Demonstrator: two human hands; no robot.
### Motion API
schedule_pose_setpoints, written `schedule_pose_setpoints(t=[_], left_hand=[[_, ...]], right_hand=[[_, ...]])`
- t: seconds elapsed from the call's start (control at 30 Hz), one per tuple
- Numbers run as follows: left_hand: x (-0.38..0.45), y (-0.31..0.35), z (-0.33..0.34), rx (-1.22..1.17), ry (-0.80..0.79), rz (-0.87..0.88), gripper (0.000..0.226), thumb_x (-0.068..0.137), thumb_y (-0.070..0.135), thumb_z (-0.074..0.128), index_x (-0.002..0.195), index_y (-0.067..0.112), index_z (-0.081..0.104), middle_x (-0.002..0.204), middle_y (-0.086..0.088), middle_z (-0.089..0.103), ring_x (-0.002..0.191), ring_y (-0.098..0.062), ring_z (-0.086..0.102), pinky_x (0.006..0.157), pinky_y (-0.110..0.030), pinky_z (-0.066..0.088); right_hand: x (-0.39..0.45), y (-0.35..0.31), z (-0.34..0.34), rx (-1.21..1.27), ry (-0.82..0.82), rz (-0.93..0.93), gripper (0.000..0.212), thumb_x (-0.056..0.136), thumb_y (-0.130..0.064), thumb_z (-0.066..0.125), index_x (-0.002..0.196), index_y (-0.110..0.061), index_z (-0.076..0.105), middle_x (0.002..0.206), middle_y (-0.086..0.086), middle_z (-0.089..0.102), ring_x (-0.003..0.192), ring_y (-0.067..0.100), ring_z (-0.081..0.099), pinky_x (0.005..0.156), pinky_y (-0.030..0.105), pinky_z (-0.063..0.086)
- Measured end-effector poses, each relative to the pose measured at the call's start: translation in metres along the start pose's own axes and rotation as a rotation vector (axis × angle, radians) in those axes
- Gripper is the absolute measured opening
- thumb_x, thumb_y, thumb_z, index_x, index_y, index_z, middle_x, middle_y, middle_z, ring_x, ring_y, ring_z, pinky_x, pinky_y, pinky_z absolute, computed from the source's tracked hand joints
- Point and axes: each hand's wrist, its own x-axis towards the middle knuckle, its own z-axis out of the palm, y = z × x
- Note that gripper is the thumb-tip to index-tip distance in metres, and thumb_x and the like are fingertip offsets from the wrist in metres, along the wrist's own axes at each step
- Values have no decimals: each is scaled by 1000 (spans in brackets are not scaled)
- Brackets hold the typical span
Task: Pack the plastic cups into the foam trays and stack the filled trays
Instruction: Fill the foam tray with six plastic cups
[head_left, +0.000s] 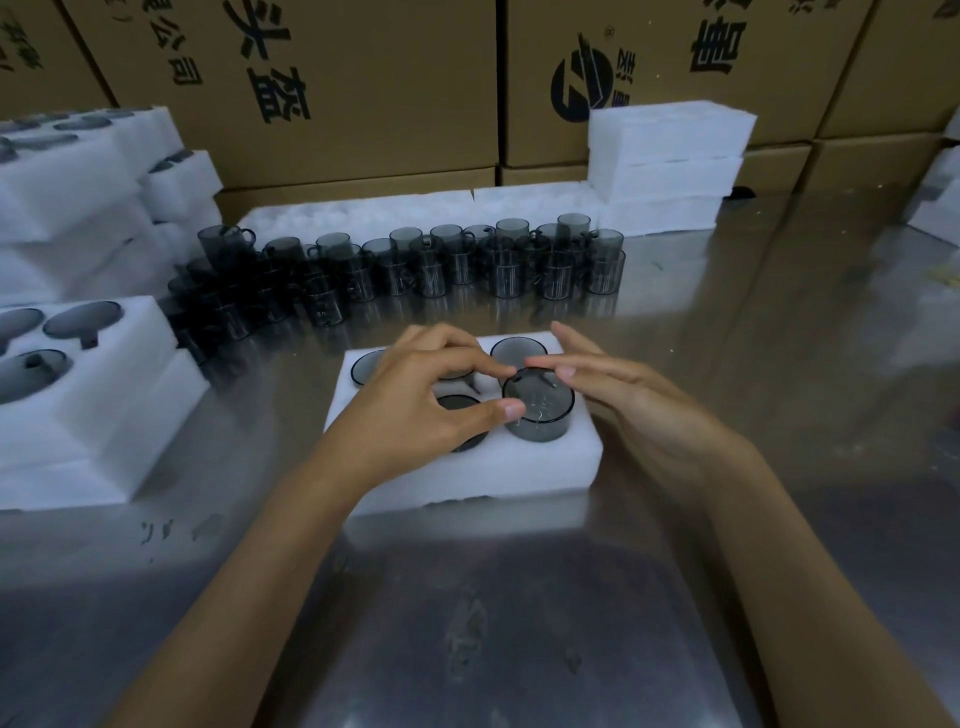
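A white foam tray (483, 470) lies on the steel table in front of me, with smoky grey plastic cups sunk in its holes. One grey cup (540, 415) stands half out of the near right hole. My left hand (421, 395) pinches this cup's rim between thumb and fingers, covering the middle holes. My right hand (608, 384) is at the cup's right side, fingers spread, fingertips touching its far rim. A seated cup (517, 351) shows at the far right hole, another (366, 366) at the far left. Several loose cups (415, 265) are stacked two high behind the tray.
Filled foam trays (88, 415) are stacked at the left, more (67, 182) behind them. Plain foam blocks (665, 161) are piled at the back right, and a long foam piece (363, 213) lies behind the cups. Cardboard boxes (337, 88) wall off the back.
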Motion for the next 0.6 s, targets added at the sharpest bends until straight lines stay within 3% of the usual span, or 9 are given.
schedule_pose_setpoints(t=[0.13, 0.23, 0.4, 0.5, 0.6], left_hand=[[0, -1, 1, 64, -4, -36, 49, 67, 71, 58, 103, 42, 73, 122, 19, 55, 124, -4, 40, 110, -39, 31], [1, -3, 2, 82, -14, -54, 40, 67, 72, 58, 98, 48, 69, 127, 19, 54, 129, -4, 38, 112, -46, 29], [1, -8, 7, 73, -39, -74, 21, 74, 61, 75, 89, 55, 62, 132, 20, 52, 135, -5, 34, 114, -48, 26], [1, -11, 9, 71, -68, -102, 20, 73, 57, 74, 90, 50, 65, 136, 21, 48, 137, -1, 30, 116, -47, 21], [1, -12, 9, 83, -80, -111, 22, 73, 58, 73, 92, 49, 65, 138, 23, 46, 138, 0, 29, 117, -46, 18]], right_hand=[[5, 4, 3, 26, 71, 6, 39, 82, -39, 72, 121, -37, 71, 156, -26, 32, 145, -4, 27, 123, 41, 24], [8, 7, 4, 49, 115, 18, 49, 77, -36, 75, 125, -42, 66, 152, -13, 44, 146, 12, 33, 121, 48, 27], [10, 15, 3, 38, 142, 35, 66, 72, -35, 80, 132, -50, 57, 151, -15, 46, 146, 12, 33, 121, 47, 28], [12, 20, 2, 78, 150, 63, 73, 73, -27, 79, 139, -42, 52, 150, -16, 47, 142, 11, 40, 119, 42, 32], [13, 20, 2, 115, 156, 69, 70, 75, -21, 77, 140, -33, 52, 141, -14, 57, 130, 8, 55, 109, 35, 45]])
